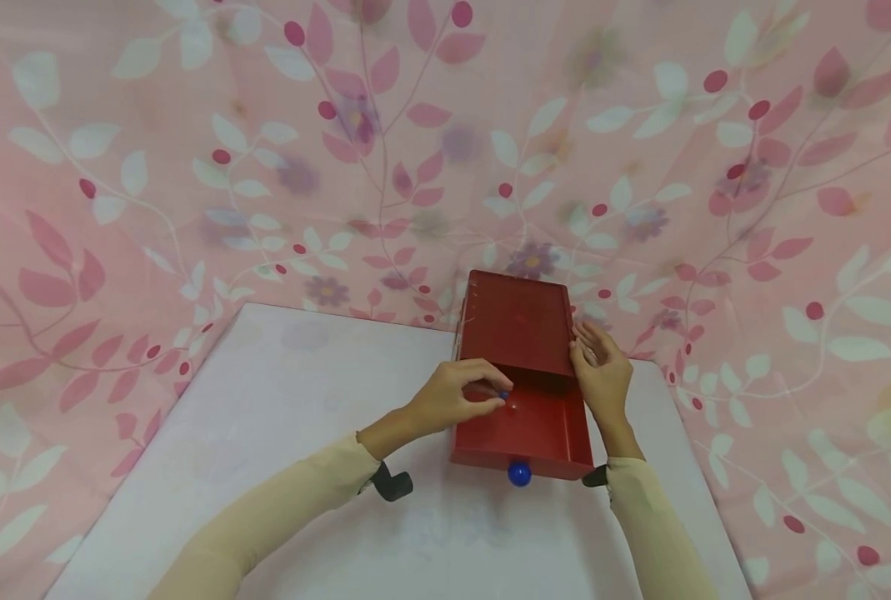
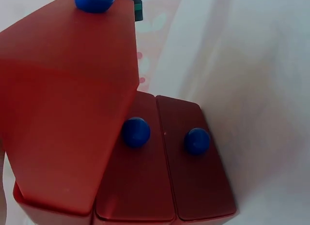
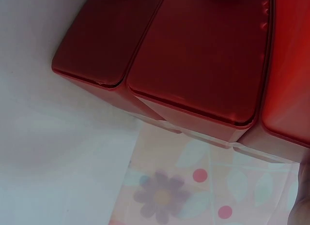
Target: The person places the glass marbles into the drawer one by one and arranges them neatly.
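Note:
A red drawer cabinet (image 1: 516,321) stands near the back of the table, its top drawer (image 1: 483,437) pulled out. On that drawer's front is a round blue knob (image 1: 519,474). Over the open drawer, my left hand (image 1: 445,398) pinches a small blue object (image 1: 503,395) between thumb and fingertips; its kind is too small to tell. My right hand (image 1: 604,371) rests against the cabinet's right side, fingers loosely bent. From the left wrist, the pulled-out drawer's underside (image 2: 63,133) shows beside two closed drawers with blue knobs (image 2: 136,132).
The table (image 1: 302,375) has a pale cover. Behind it hangs a pink floral cloth (image 1: 415,167), close to the cabinet's back. Closed drawer fronts (image 3: 193,55) fill the upper part of the right wrist view. Dark wrist mounts (image 1: 392,483) stick out below the sleeves.

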A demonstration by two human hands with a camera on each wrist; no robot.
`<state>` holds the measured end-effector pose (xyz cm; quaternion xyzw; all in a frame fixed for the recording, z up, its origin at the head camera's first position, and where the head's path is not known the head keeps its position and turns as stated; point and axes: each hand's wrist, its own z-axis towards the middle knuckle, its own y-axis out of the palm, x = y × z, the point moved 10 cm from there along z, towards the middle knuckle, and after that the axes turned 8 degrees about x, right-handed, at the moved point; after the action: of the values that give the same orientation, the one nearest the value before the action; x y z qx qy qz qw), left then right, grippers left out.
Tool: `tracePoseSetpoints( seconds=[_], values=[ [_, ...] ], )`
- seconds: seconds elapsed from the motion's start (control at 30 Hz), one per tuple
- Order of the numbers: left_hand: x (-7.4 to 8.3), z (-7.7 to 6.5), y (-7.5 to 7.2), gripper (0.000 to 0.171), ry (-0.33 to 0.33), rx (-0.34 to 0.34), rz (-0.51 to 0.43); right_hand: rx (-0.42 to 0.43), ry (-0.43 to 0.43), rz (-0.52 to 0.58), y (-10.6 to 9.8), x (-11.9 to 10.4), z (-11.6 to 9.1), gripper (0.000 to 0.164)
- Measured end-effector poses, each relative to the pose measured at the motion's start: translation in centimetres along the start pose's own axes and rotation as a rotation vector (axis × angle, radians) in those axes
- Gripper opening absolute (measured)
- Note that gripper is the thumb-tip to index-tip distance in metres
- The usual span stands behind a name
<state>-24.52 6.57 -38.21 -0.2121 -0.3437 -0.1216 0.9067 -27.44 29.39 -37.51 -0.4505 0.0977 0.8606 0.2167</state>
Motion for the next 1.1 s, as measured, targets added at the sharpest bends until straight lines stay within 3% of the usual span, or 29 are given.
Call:
tracePoseSetpoints(
  seconds=[0.27, 0.5, 0.87, 1.1],
  values=[
    [0.8, 0.5, 2.2, 0.025, 0.049, -0.137, 0.009, -0.009, 0.000, 0.000, 0.1, -0.1, 0.1, 0.040],
    [1.1, 0.5, 3.6, 0.025, 0.020, -0.252, 0.058, -0.005, 0.009, 0.001, 0.1, 0.2, 0.2, 0.041],
    [-0.2, -0.3, 6.4, 0.023, 0.022, -0.499, 0.341, 0.000, 0.017, -0.002, 0.0, 0.2, 0.1, 0.041],
    [-0.2, -0.9, 7.4, 0.024, 0.044, -0.588, 0.463, -0.004, 0.016, -0.003, 0.0, 0.2, 0.1, 0.040]
  ],
)
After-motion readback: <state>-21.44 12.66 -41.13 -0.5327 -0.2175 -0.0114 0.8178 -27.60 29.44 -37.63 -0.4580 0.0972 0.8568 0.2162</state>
